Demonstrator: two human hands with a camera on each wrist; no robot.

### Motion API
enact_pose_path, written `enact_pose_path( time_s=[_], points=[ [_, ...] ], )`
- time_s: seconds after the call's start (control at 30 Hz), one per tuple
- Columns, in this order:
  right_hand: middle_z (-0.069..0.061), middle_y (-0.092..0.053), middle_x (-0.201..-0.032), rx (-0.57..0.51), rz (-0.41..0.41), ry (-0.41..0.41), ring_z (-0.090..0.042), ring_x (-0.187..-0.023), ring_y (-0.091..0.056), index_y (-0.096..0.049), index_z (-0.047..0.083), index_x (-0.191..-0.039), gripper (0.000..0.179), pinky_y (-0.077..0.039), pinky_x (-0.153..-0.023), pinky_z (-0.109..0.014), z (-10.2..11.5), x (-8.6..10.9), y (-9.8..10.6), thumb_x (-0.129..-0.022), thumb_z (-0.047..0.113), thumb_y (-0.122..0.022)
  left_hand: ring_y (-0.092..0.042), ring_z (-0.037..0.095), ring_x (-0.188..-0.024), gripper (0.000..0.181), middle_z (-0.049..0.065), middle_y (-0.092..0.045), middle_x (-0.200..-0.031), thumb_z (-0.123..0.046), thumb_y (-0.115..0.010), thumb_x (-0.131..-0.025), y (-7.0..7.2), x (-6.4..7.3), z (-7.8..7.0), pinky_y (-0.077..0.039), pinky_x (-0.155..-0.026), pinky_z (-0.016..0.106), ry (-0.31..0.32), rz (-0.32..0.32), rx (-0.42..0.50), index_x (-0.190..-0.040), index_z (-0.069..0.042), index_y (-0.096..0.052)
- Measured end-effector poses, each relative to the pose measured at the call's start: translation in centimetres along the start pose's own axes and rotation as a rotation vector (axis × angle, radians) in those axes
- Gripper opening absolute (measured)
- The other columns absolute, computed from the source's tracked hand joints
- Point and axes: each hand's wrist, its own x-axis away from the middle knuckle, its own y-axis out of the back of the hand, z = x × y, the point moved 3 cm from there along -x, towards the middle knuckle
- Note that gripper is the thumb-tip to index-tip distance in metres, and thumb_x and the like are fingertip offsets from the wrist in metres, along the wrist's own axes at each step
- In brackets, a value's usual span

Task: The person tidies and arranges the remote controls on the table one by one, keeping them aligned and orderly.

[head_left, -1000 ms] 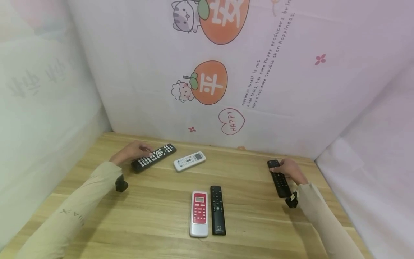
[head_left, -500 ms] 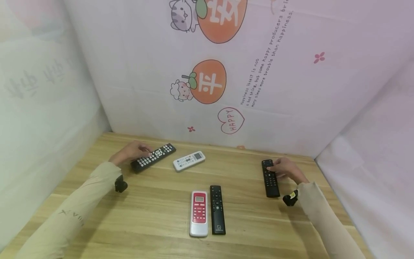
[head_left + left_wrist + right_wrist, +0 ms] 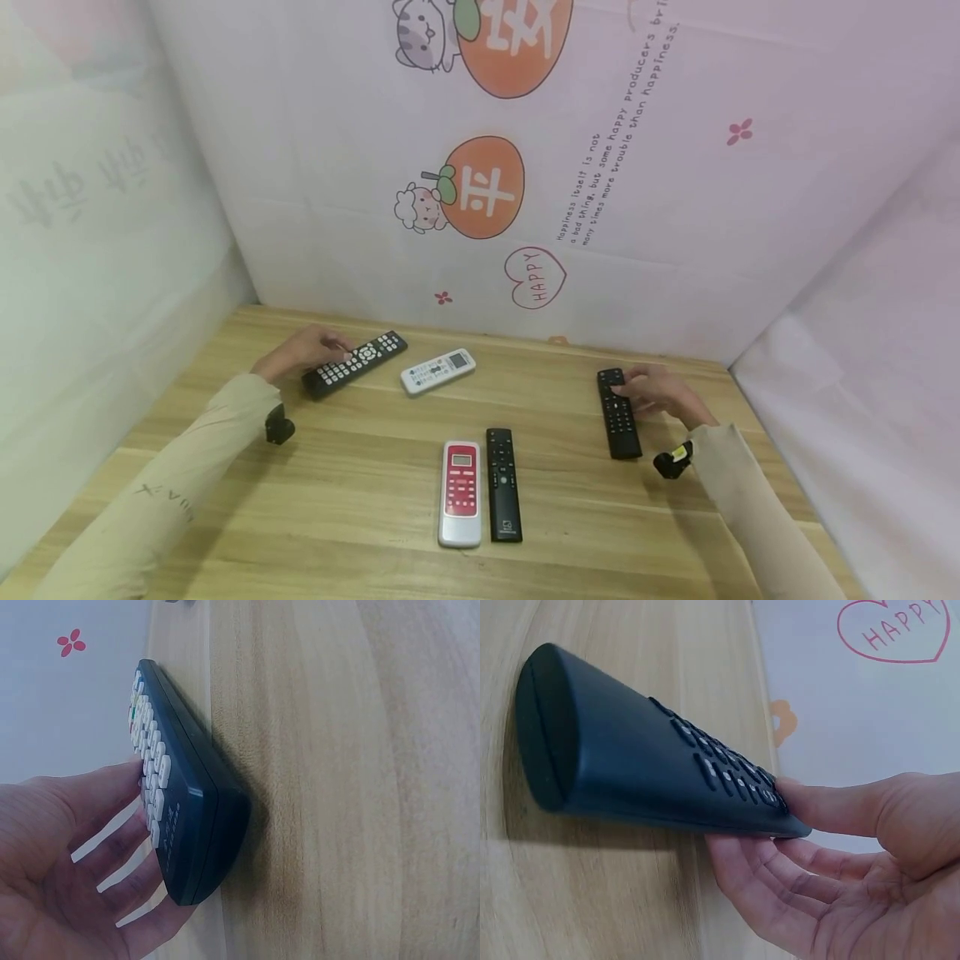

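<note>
At the back left, my left hand [image 3: 309, 350] grips a black remote control with white buttons [image 3: 367, 354]. The left wrist view shows the thumb on its buttons [image 3: 152, 772] and the other fingers along its side, their tips partly hidden. On the right, my right hand [image 3: 660, 392] holds a black remote control with dark buttons [image 3: 621, 425]. Its thumb [image 3: 832, 806] lies over the far end of the button face, while the fingers [image 3: 757, 881] come in at the lower side. In the right wrist view this remote's near end [image 3: 551, 735] faces the camera.
A small white remote [image 3: 438, 372] lies slanted between the hands at the back. Nearer the front, a red and silver remote [image 3: 461, 496] and a slim black remote [image 3: 504, 487] lie side by side on the wooden table [image 3: 360, 517]. Printed white cloth [image 3: 637, 292] walls the back and sides.
My right hand has shifted its black remote to the left along the table, and that remote now stands a little straighter. My left hand and its remote stay in place.
</note>
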Motion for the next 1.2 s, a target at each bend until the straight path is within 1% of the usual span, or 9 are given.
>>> enact_pose_path(
  time_s=[0.23,0.4,0.5,0.67,0.77,0.83,0.97,1.07,1.2],
  points=[
    [-0.025,-0.062,-0.123,-0.052,0.016,0.007,-0.030,-0.101,-0.069,-0.035,-0.014,-0.145,0.059,-0.063,-0.091,-0.050,0.3,0.1,-0.3,-0.104,0.017,-0.064,-0.064,0.043,-0.113,0.040,0.036,-0.062,-0.135,-0.018,-0.070,-0.099,0.1,0.1,0.0,-0.054,-0.097,0.052,-0.017,-0.006,-0.021,-0.130,0.005,-0.066],
    [-0.024,-0.065,-0.119,-0.075,0.034,0.030,-0.026,-0.097,-0.069,-0.024,-0.013,-0.155,0.075,-0.064,-0.089,-0.046,0.4,0.1,-0.4,-0.103,0.021,-0.066,-0.064,0.042,-0.114,0.039,0.035,-0.061,-0.137,-0.018,-0.070,-0.099,0.1,-0.1,0.1,-0.054,-0.098,0.050,-0.010,-0.009,-0.014,-0.131,0.004,-0.066],
    [-0.020,-0.068,-0.114,-0.099,0.040,0.044,-0.024,-0.093,-0.070,-0.020,-0.009,-0.159,0.079,-0.064,-0.088,-0.045,0.5,0.1,-0.5,-0.103,0.021,-0.067,-0.064,0.041,-0.113,0.040,0.035,-0.061,-0.137,-0.019,-0.070,-0.099,0.0,-0.2,0.1,-0.055,-0.097,0.049,-0.007,-0.007,-0.008,-0.131,0.004,-0.066],
    [-0.017,-0.071,-0.106,-0.173,0.055,0.066,-0.023,-0.086,-0.074,-0.014,-0.005,-0.162,0.080,-0.065,-0.085,-0.045,1.2,0.4,-1.0,-0.104,0.013,-0.065,-0.064,0.043,-0.116,0.041,0.035,-0.061,-0.137,-0.019,-0.070,-0.099,0.0,-0.2,0.1,-0.054,-0.099,0.051,-0.014,-0.003,-0.008,-0.132,0.004,-0.066],
    [-0.018,-0.073,-0.101,-0.194,0.048,0.072,-0.024,-0.083,-0.076,-0.014,-0.006,-0.163,0.080,-0.066,-0.082,-0.043,1.7,0.6,-1.3,-0.103,0.010,-0.065,-0.063,0.044,-0.118,0.041,0.035,-0.061,-0.138,-0.020,-0.070,-0.099,0.0,-0.1,0.1,-0.053,-0.100,0.053,-0.017,-0.004,-0.015,-0.132,0.004,-0.066],
    [-0.020,-0.074,-0.104,-0.199,0.046,0.078,-0.025,-0.084,-0.076,-0.014,-0.006,-0.163,0.080,-0.065,-0.082,-0.044,1.9,0.6,-1.5,-0.103,0.009,-0.065,-0.062,0.045,-0.118,0.041,0.035,-0.060,-0.138,-0.020,-0.070,-0.099,0.0,-0.1,0.2,-0.053,-0.100,0.053,-0.018,-0.004,-0.016,-0.132,0.004,-0.066],
    [-0.031,-0.070,-0.119,-0.203,0.057,0.103,-0.026,-0.091,-0.076,-0.019,-0.006,-0.162,0.076,-0.064,-0.087,-0.048,2.4,0.6,-2.0,-0.103,0.008,-0.064,-0.063,0.044,-0.117,0.041,0.035,-0.060,-0.138,-0.020,-0.070,-0.099,0.0,-0.2,0.3,-0.054,-0.099,0.052,-0.020,-0.003,-0.009,-0.132,0.004,-0.066],
    [-0.039,-0.061,-0.132,-0.222,0.058,0.139,-0.028,-0.098,-0.075,-0.020,-0.004,-0.163,0.074,-0.062,-0.092,-0.050,2.7,0.5,-2.4,-0.104,0.008,-0.063,-0.063,0.044,-0.116,0.041,0.035,-0.060,-0.138,-0.020,-0.070,-0.099,0.0,-0.3,0.4,-0.055,-0.099,0.051,-0.024,-0.003,-0.006,-0.132,0.004,-0.066],
    [-0.047,-0.047,-0.143,-0.296,0.039,0.188,-0.034,-0.104,-0.074,-0.014,-0.004,-0.164,0.076,-0.060,-0.095,-0.053,2.9,0.3,-2.8,-0.105,0.008,-0.061,-0.063,0.044,-0.116,0.040,0.035,-0.060,-0.138,-0.019,-0.070,-0.099,-0.1,-0.3,0.5,-0.054,-0.099,0.051,-0.024,-0.003,0.000,-0.131,0.004,-0.066]
  ],
)
